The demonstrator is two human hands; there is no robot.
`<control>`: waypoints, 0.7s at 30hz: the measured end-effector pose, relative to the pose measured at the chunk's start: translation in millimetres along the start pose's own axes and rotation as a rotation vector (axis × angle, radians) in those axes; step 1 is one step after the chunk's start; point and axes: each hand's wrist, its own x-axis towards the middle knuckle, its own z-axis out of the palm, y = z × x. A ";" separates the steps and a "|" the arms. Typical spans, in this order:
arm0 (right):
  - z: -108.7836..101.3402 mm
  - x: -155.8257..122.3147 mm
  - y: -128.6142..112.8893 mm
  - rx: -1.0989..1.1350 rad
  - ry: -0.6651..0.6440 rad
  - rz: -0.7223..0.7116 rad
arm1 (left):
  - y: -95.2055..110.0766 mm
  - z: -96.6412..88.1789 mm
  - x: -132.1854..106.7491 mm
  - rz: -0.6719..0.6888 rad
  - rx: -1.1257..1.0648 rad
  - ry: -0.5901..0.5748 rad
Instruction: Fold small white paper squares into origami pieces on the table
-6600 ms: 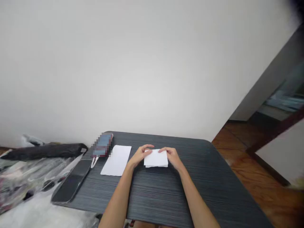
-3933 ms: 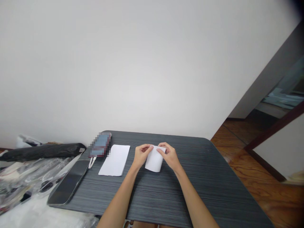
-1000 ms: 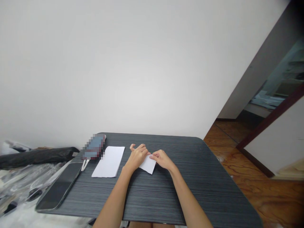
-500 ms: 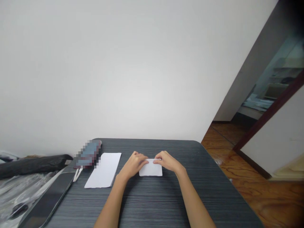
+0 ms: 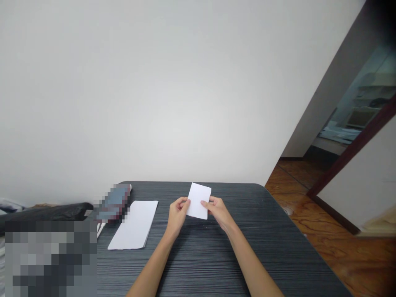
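A small white folded sheet of paper (image 5: 198, 199) is held up, slightly tilted, above the dark table. Its left edge is pinched by my left hand (image 5: 178, 212), thumb in front. On the other side my right hand (image 5: 219, 209) grips the right edge, with the thumb on the paper's face and the fingers behind it. A stack of larger white paper (image 5: 136, 225) lies flat to the left of my left hand, touched by neither hand.
The dark wood-grain table (image 5: 201, 264) stands against a white wall (image 5: 185, 90). At its back left lies a blurred-out object (image 5: 114, 202), with a white cord (image 5: 100, 227) near it. A black wrapped bundle (image 5: 46, 214) sits left of the table. Wooden floor (image 5: 297, 194) shows at the right.
The folded paper has been lifted from the tabletop and turned so that it stands taller and tilted. Both hands have shifted from its top edge to its sides.
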 end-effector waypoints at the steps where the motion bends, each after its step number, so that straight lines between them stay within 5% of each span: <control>1: 1.4 -0.6 0.6 -0.040 -0.005 -0.010 | -0.3 -1.1 0.8 0.013 0.016 0.012; 6: 1.4 -1.6 0.3 -0.109 -0.079 -0.059 | 5.2 -9.3 4.9 0.091 0.069 0.009; 10: -1.7 -2.4 -1.7 -0.039 -0.098 -0.067 | 13.7 -12.9 3.9 0.063 0.030 -0.116; 17: -1.9 -5.2 -4.9 0.033 -0.150 -0.052 | 17.4 -13.8 1.9 -0.008 -0.100 -0.124; 21: -3.5 -6.4 -7.8 -0.111 -0.115 -0.156 | 16.7 -11.5 1.8 -0.051 -0.211 -0.138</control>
